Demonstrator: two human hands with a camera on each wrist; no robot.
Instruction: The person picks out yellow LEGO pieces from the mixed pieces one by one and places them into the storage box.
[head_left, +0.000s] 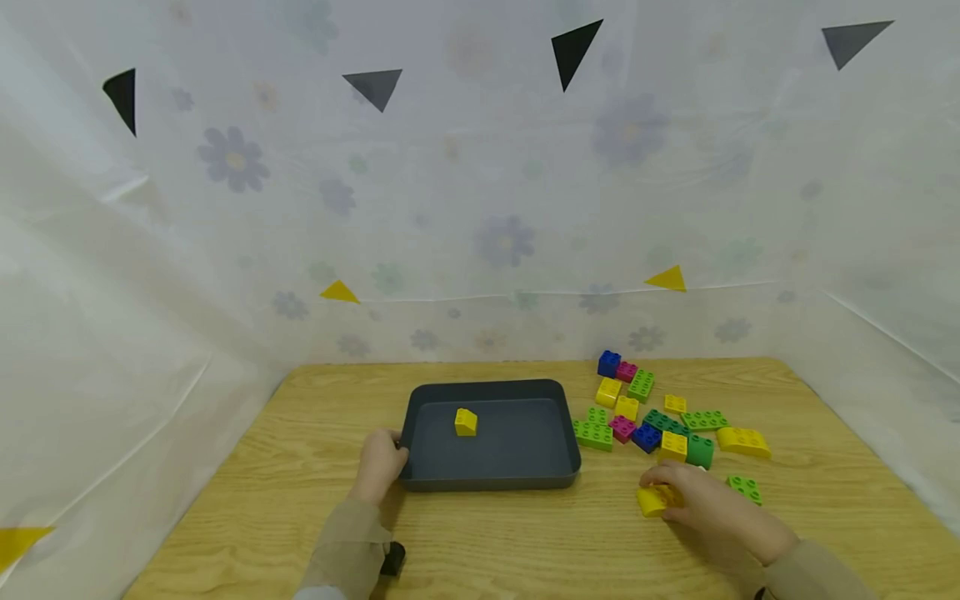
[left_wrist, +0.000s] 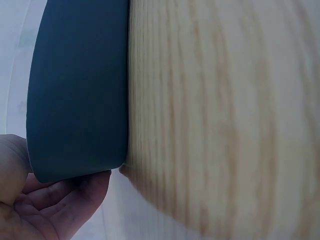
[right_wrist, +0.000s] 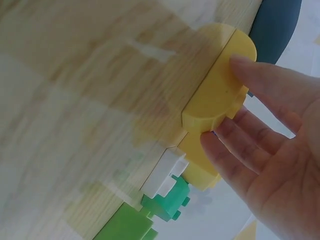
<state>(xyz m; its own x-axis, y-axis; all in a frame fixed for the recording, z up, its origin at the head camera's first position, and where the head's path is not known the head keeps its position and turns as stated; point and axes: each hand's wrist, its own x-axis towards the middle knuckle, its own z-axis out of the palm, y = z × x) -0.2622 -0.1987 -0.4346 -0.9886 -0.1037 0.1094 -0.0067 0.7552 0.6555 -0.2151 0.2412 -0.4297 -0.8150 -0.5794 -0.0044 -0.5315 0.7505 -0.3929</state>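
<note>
Right hand grips curved yellow brick between thumb and fingers, brick low against wooden surface, front right, just before loose brick pile. Left hand at tray's near-left corner, fingers curled round rim of dark tray. Small yellow brick lies inside tray, left of centre. Tray sits mid-surface, just left of pile.

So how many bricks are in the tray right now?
1: a single yellow brick sits in the left part of the dark tray. The other bricks lie on the table to its right.
</note>
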